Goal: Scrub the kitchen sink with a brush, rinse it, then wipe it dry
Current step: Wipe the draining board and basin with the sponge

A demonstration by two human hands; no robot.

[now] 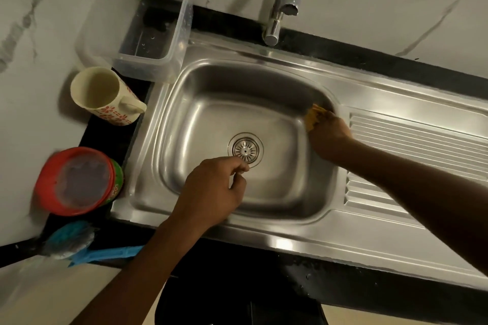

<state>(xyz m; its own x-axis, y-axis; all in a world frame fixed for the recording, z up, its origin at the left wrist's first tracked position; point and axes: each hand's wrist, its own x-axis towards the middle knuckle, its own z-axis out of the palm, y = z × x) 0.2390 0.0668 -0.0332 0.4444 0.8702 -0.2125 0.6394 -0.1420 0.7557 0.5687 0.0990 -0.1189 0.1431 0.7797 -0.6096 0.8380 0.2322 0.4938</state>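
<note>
The sink point(200, 82) is a steel basin set into a black counter point(105, 140), filling the middle of the view, with its round drain point(245, 150) in the floor of the basin. At the basin's right wall, near the far right corner, a yellow cloth point(313, 116) is pressed against the steel. The right hand point(330, 130) grips it, fingers curled round the bunched cloth so that only part of it shows past the knuckles; the arm reaches in across the ribbed drainboard point(412, 134) on the sink's right side.

The left hand point(211, 190) hangs over the near part of the basin, just short of the drain. Its fingers are loosely curled, forefinger and thumb close together, and it holds nothing that can be seen; whether it touches the steel cannot be told.

The brush point(71, 237) lies on the counter at the near left corner, well apart from both hands, its blue handle pointing right toward the left forearm. Its head is blurred.

Beyond it along the left of the sink stands a tub point(76, 182) with a red rim and a clear lid, then a cream mug point(103, 95) with a red flower pattern, handle turned toward the sink. A clear plastic container point(148, 42) stands at the far left corner, touching the sink's rim. The chrome tap point(285, 0) rises behind the basin, against a white marbled wall point(31, 34)
</note>
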